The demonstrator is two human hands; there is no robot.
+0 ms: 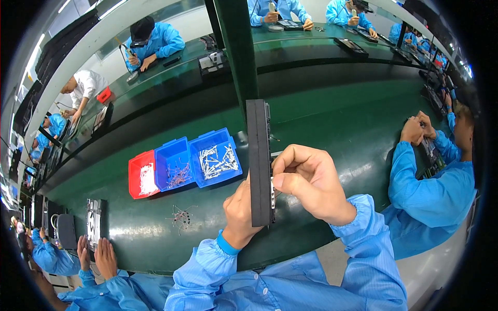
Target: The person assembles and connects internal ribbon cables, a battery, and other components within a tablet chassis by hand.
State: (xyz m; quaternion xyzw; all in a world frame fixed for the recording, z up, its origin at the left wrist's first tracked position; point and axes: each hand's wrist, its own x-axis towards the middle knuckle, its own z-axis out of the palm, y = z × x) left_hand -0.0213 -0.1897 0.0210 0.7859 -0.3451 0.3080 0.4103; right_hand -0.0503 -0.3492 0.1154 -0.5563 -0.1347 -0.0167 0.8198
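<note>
A long black plastic housing point(257, 160) stands on edge in front of me, its narrow side facing up. My left hand point(238, 207) is closed round its left side near the lower end, with the fingers partly hidden behind it. On the other side, my right hand point(314, 181) is closed in a pinch, thumb and forefinger tips against the housing's right face. Whatever the pinch holds is too small or hidden to make out. Small white parts and a bit of thin wire show along that face.
Left of the housing stand a red bin point(133, 173) of white pieces, a blue bin point(170, 151) of reddish wired parts and another blue bin point(218, 180) of white sticks. A small wire clump point(181, 217) lies nearer. Co-workers sit close on both sides; a post point(236, 57) rises behind.
</note>
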